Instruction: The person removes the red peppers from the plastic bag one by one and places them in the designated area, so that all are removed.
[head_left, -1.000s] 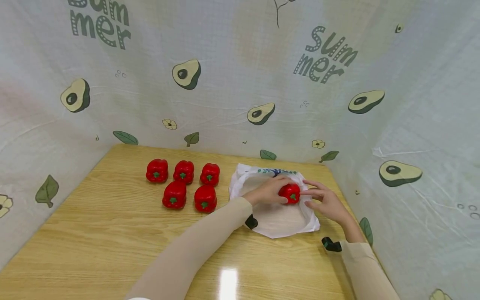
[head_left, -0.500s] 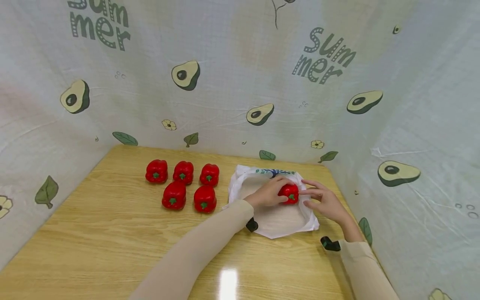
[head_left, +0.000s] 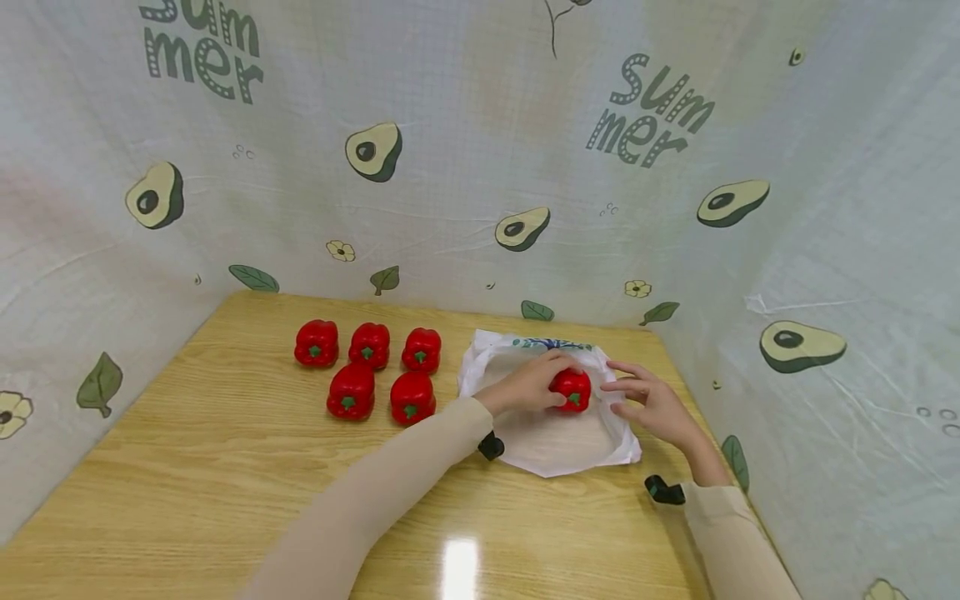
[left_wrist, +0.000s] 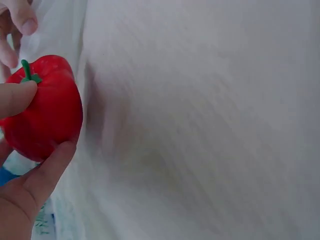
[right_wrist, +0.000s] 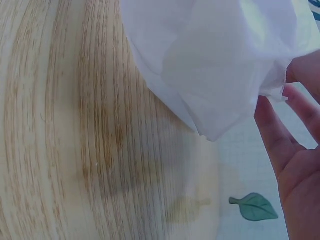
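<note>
My left hand (head_left: pixel 531 383) grips a red bell pepper (head_left: pixel 573 392) inside a white, open-mouthed bag (head_left: pixel 540 454). In the left wrist view, the thumb lies by the green stem of the bell pepper (left_wrist: pixel 50 110) and the fingers are against its lower side. At the bag's right side is my right hand (head_left: pixel 656 408), its spread, slightly bent fingers reaching over the rim, a small gap from the pepper. The right wrist view shows the fingers (right_wrist: pixel 272 132) against the thin white bag (right_wrist: pixel 215 65); the bag hides part of them.
Several red bell peppers (head_left: pixel 412 398) stand in two rows on the wooden table (head_left: pixel 225 483), left of the bag. A printed white cloth (head_left: pixel 450 167) hangs behind the table and along its sides.
The bell pepper and my left hand have shifted slightly to the left inside the bag, away from the right fingers. My right hand stays at the rim.
</note>
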